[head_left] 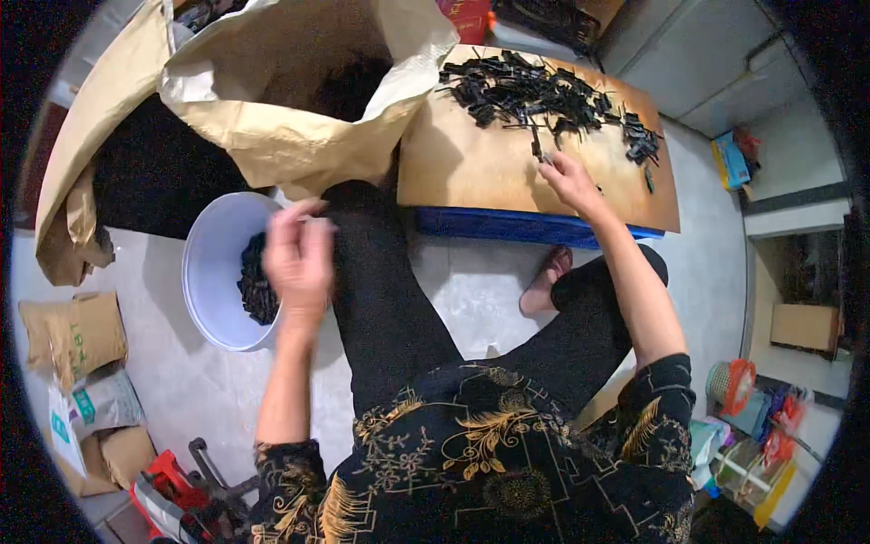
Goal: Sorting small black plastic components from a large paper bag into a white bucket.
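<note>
My right hand reaches over the wooden board, its thumb and fingers closed on a slim black plastic part. Just beyond it lies a loose heap of similar black plastic parts, some with thin sprue-like stems. My left hand is over the right rim of a white bucket, smeared by motion. Its fingers look bent, and whether they hold anything is unclear. Inside the bucket, small black pieces are piled, partly hidden behind my left hand.
A large tan sack gapes open beyond my left knee. The board rests on a blue crate. Tan packages and a red-and-black object are at the left. Baskets and bags, including an orange-rimmed basket, stand at the right.
</note>
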The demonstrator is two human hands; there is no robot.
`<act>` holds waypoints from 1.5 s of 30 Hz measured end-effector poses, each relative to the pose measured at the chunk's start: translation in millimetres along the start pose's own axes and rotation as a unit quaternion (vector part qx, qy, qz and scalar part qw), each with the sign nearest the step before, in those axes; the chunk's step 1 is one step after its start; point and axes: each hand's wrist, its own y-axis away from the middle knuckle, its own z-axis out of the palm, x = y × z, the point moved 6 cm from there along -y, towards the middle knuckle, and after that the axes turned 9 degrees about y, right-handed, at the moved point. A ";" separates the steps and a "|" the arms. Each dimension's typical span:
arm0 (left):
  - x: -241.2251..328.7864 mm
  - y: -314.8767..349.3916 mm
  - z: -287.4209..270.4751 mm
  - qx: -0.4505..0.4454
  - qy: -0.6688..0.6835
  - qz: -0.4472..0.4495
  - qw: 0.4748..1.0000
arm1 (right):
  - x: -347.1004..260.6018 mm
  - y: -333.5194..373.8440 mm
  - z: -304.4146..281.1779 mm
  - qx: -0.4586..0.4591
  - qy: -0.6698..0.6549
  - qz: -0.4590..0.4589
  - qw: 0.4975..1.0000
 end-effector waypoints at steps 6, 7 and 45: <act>-3.2 47.1 197.9 -0.252 0.470 -0.361 0.765 | -56.8 77.9 -0.2 -0.100 -0.046 0.024 0.994; -6.3 52.2 208.2 -0.258 0.522 -0.391 0.713 | -79.4 91.5 0.7 -0.094 -0.062 0.039 0.993; -35.5 87.2 231.7 -0.163 0.485 -0.393 0.764 | -74.3 113.3 38.0 -0.058 -0.162 0.126 0.977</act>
